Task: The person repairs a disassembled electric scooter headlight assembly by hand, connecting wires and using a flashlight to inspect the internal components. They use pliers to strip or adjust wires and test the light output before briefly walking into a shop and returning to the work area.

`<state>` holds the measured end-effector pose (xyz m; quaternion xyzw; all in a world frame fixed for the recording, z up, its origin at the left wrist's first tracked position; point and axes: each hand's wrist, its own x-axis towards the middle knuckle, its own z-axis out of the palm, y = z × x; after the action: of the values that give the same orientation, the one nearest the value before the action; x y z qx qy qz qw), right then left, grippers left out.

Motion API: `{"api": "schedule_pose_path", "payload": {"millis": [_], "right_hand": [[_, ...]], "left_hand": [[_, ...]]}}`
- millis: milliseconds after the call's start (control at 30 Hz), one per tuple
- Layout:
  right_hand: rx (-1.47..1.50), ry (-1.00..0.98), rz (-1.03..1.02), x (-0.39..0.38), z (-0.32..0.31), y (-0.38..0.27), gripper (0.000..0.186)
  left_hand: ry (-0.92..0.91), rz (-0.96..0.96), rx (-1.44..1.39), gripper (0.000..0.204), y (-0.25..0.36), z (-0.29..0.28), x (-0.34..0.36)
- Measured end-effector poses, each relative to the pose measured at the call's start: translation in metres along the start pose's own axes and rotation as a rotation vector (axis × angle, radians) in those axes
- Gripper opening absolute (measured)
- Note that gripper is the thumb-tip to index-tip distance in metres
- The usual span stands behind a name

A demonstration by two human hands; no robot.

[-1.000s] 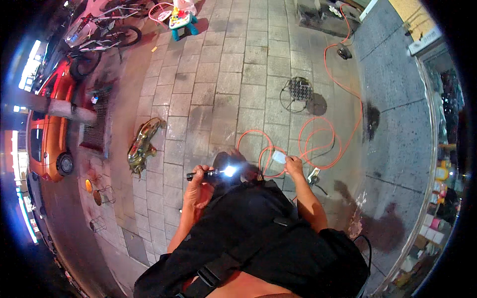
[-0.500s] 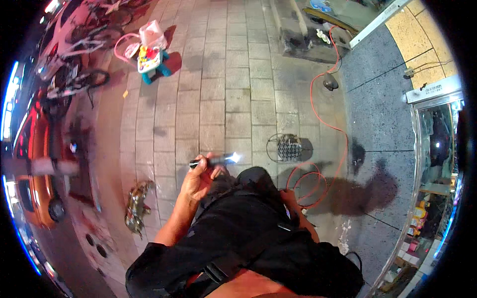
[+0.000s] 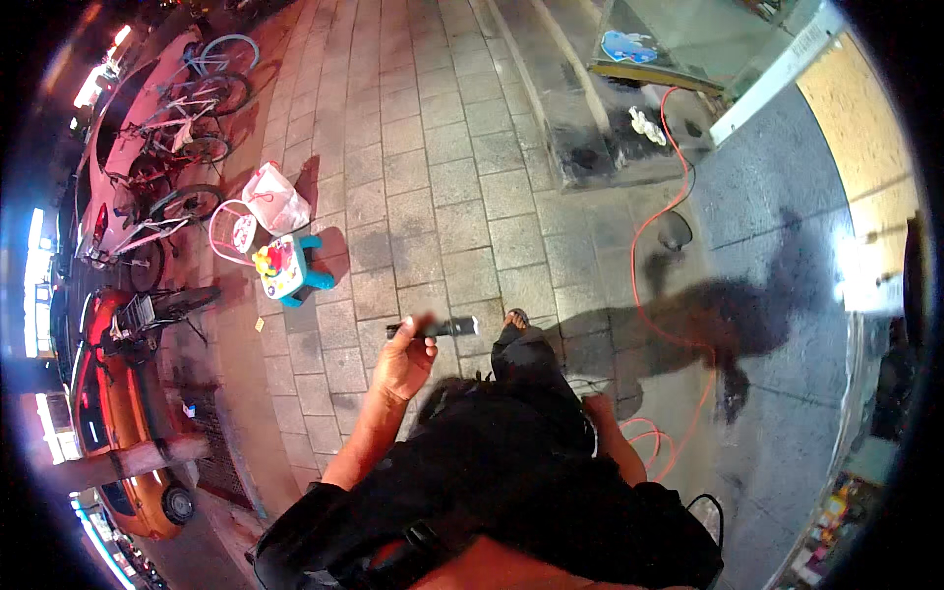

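My left hand (image 3: 405,366) is closed around a black flashlight (image 3: 455,327), held level in front of my body with its bright end toward the right. A stub of the flashlight pokes out on the other side of the fist. My right hand (image 3: 597,406) hangs low at my right side beside the dark trousers; its fingers are hard to make out. Below the flashlight's lit end, my foot (image 3: 516,319) in a sandal steps forward on the paving.
A small toy table (image 3: 284,270), a pink-framed chair (image 3: 234,232) and a pale bag (image 3: 276,200) stand on the left. Bicycles (image 3: 187,202) and an orange car (image 3: 147,497) line that side. A red hose (image 3: 637,236) snakes along the right, near a stone step (image 3: 610,167).
I have moved forward along the paving, so the toy table and step sit nearer. The black basket and the bundle on the left have left view. My left hand keeps the flashlight.
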<state>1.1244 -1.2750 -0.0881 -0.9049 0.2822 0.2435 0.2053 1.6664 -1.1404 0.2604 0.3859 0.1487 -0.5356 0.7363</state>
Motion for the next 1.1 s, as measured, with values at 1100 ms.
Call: {"api": "schedule_pose_path", "payload": {"millis": [1100], "right_hand": [[1.675,0.647,0.478,0.808,-1.009,0.239,0.031]], "left_hand": [[-0.552,-0.759,0.774,0.037,0.301,0.790,0.911]]}}
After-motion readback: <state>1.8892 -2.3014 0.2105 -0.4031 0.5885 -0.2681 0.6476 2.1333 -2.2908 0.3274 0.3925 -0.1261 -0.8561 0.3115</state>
